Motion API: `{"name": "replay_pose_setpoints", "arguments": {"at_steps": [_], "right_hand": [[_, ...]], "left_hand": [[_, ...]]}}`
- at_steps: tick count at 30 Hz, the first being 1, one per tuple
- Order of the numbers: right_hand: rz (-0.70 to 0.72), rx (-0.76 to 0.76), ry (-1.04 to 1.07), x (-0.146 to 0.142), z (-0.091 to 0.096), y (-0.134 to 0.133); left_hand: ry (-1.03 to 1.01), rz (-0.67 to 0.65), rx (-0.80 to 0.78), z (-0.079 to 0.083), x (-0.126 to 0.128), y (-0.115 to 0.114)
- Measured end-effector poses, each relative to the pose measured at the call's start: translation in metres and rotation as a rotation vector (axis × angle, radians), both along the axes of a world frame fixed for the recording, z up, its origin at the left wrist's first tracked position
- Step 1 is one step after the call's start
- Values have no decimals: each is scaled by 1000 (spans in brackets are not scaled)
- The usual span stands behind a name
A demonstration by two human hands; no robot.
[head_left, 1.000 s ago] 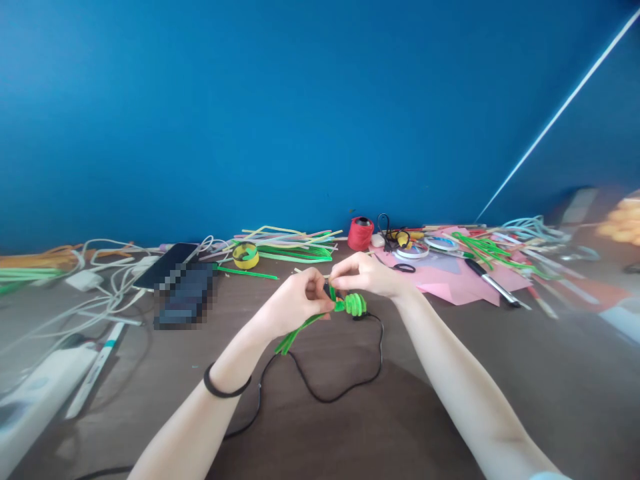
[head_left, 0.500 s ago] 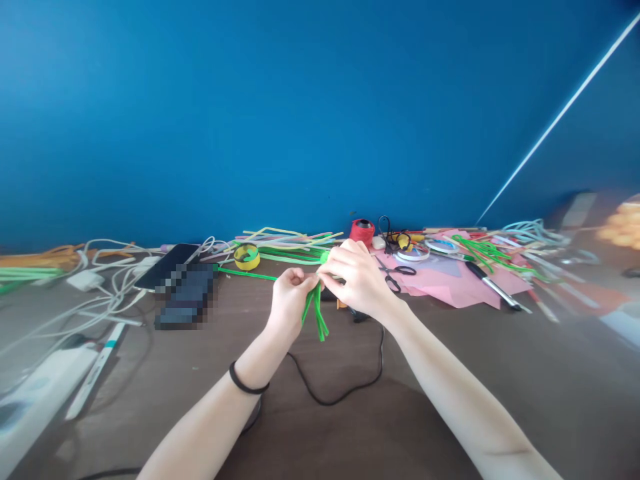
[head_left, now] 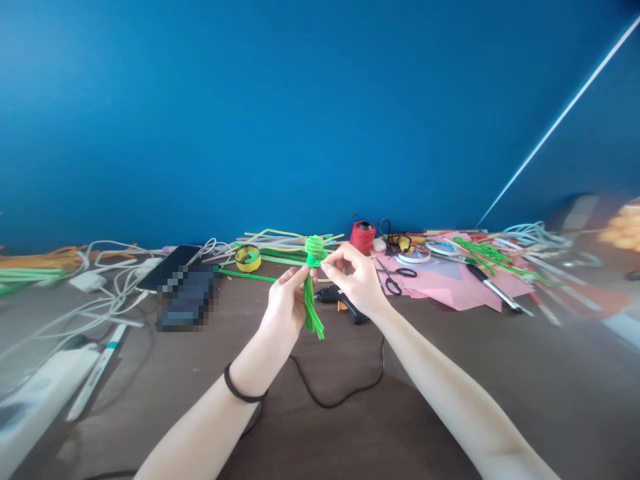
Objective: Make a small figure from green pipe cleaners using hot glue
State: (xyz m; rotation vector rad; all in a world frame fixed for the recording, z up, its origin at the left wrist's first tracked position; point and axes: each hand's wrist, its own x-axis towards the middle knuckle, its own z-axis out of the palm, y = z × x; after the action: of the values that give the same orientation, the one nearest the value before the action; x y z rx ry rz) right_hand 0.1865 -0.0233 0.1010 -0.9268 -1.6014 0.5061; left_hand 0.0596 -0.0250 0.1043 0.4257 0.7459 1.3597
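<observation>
A bundle of bright green pipe cleaners (head_left: 312, 307) is held upright over the table, with a bunched, coiled top and loose ends hanging down. My left hand (head_left: 287, 303) is closed round its middle, thumb and fingers pinching just under the bunched part. From the other side, the thumb and forefinger of my right hand (head_left: 354, 279) pinch at the green strand by the neck of the bundle; the exact tip is too small to make out. Behind my hands lies a black glue gun (head_left: 350, 305), partly covered by my right hand.
Scissors (head_left: 395, 272), pink paper (head_left: 450, 290) and a pen (head_left: 493, 287) lie to the right, with a red spool (head_left: 363, 236) near the wall. A yellow tape roll (head_left: 247, 259), phones (head_left: 187, 300) and white cables (head_left: 117, 283) are left. A black cord (head_left: 345, 404) curves across the front.
My right hand has drawn back slightly right and down, uncovering the bunched green top and more of the glue gun. My left hand has shifted a little and still grips the bundle.
</observation>
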Motion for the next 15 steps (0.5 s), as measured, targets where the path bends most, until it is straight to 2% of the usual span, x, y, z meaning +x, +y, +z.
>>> {"name": "replay_pose_setpoints", "arguments": {"at_steps": [5, 11, 15], "right_hand": [[134, -247, 224, 5, -7, 12], [375, -408, 537, 5, -12, 18], [543, -520, 649, 3, -10, 16]], "left_hand": [[-42, -116, -35, 6, -1, -4], [-48, -247, -7, 5, -1, -3], [-53, -384, 4, 6, -5, -2]]}}
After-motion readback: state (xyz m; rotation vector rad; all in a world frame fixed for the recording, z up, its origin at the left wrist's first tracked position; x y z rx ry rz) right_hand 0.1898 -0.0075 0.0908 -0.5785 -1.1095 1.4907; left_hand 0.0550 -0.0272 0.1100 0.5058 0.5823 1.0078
